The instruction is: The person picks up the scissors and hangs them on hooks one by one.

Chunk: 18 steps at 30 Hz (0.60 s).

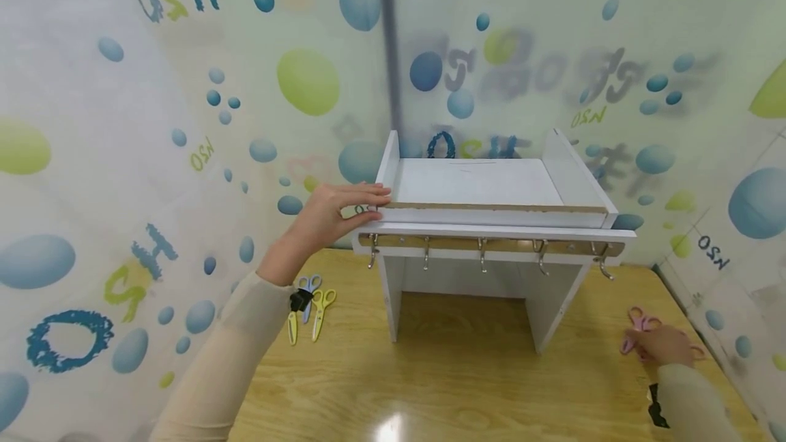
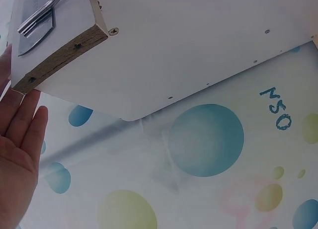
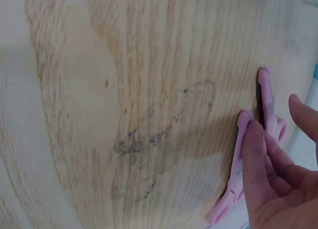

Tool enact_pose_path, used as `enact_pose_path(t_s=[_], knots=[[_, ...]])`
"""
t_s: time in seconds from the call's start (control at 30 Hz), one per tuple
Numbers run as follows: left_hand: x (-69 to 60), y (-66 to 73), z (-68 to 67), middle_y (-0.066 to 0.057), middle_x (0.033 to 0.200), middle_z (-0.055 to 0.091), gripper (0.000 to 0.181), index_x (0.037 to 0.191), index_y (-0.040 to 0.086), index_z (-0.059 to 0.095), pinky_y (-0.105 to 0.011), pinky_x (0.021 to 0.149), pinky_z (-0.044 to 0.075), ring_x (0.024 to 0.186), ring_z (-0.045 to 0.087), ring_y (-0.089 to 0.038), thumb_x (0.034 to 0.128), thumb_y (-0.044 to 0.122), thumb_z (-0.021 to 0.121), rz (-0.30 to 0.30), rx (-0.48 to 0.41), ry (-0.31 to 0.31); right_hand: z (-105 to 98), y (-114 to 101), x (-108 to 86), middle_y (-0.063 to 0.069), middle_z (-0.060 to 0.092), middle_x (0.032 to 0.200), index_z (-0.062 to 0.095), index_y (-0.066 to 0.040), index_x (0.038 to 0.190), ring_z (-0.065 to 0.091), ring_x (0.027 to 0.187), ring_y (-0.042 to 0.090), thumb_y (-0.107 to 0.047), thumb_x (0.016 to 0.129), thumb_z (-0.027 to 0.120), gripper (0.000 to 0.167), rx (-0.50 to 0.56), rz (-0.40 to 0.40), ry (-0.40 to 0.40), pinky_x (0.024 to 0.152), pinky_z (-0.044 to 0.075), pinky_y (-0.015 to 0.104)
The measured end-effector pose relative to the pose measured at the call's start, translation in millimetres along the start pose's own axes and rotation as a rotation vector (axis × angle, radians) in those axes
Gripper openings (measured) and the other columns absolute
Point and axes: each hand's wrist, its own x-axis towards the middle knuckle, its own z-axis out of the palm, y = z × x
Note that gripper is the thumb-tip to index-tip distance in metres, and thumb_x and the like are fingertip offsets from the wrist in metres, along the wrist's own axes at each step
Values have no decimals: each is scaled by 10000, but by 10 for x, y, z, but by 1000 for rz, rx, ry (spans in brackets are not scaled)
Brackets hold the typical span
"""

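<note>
A white wooden shelf unit [image 1: 479, 215] with metal hooks [image 1: 482, 254] along its front rail stands on the table. My left hand [image 1: 344, 210] rests on its upper left front corner, with fairly straight fingers; in the left wrist view the fingers [image 2: 25, 119] touch the board's end. At the table's right side my right hand [image 1: 666, 345] is over pink scissors [image 1: 641, 321]. In the right wrist view, its index finger touches one pink pair [image 3: 238, 157], and the thumb stands apart. A second pink piece [image 3: 267, 92] lies beside it, partly hidden.
Yellow scissors [image 1: 322, 305] and blue scissors [image 1: 309, 285] lie left of the shelf, near another yellow pair [image 1: 292, 327] partly covered by the left wrist. The wood-grain table [image 1: 442, 387] ends at patterned walls on the left, back and right.
</note>
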Motion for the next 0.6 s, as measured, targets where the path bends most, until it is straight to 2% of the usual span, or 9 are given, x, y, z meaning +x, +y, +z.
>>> enact_pose_path(t_s=[0.07, 0.13, 0.2, 0.27, 0.33, 0.4, 0.5, 0.6], knots=[[-9, -5, 4, -97, 1222, 726, 311, 1152, 81, 759, -444, 1008, 539, 1166, 683, -275, 843, 70, 782, -1, -4, -4, 51, 5, 16, 275, 673, 781, 683, -21, 666, 642, 749, 372, -479, 923, 576, 536, -5, 10, 1, 706, 528, 515], [-17, -3, 6, -96, 1223, 725, 312, 1155, 85, 759, -444, 1005, 541, 1165, 683, -274, 844, 68, 781, -5, -5, -3, 93, 15, 42, 258, 669, 780, 654, -12, 695, 638, 736, 361, -500, 912, 587, 538, -12, 15, 6, 671, 527, 497], [-22, -2, 4, -95, 1223, 725, 315, 1154, 85, 759, -440, 1005, 541, 1164, 684, -272, 840, 67, 783, -5, -8, 0, 115, 7, 65, 316, 669, 865, 654, 81, 842, 635, 773, 429, -502, 889, 608, 587, -10, 22, 4, 690, 525, 540], [-23, 5, 1, -93, 1222, 726, 316, 1152, 85, 759, -439, 1007, 540, 1165, 683, -271, 838, 67, 784, -8, -8, 2, 122, -9, 78, 433, 604, 1040, 581, 191, 1042, 614, 855, 531, -498, 876, 614, 709, -32, 20, 1, 733, 514, 631], [-26, 4, -1, -94, 1218, 728, 310, 1145, 75, 760, -437, 1010, 538, 1163, 684, -270, 837, 68, 786, -5, -6, 2, 133, -24, 85, 468, 551, 1110, 514, 222, 1135, 576, 911, 579, -477, 860, 633, 761, -23, 23, 2, 759, 490, 676], [-30, 2, -3, -93, 1217, 728, 309, 1144, 76, 761, -436, 1011, 538, 1164, 684, -267, 836, 70, 787, -6, -3, 1, 145, -40, 83, 377, 629, 990, 534, 179, 1085, 588, 864, 518, -448, 858, 642, 675, 5, 27, 3, 741, 487, 652], [-37, 1, -3, -92, 1217, 729, 306, 1143, 77, 762, -439, 1010, 538, 1167, 682, -269, 838, 72, 787, -9, 0, 0, 155, -57, 71, 151, 656, 714, 611, 31, 902, 602, 748, 360, -409, 853, 672, 446, 70, 26, -8, 677, 494, 516], [-39, 3, -4, -87, 1219, 729, 311, 1146, 84, 762, -441, 1003, 540, 1168, 681, -270, 837, 72, 787, -13, 3, 5, 149, -68, 68, 93, 659, 643, 662, -12, 842, 615, 708, 283, -377, 856, 666, 366, 90, 30, -32, 669, 470, 427]])
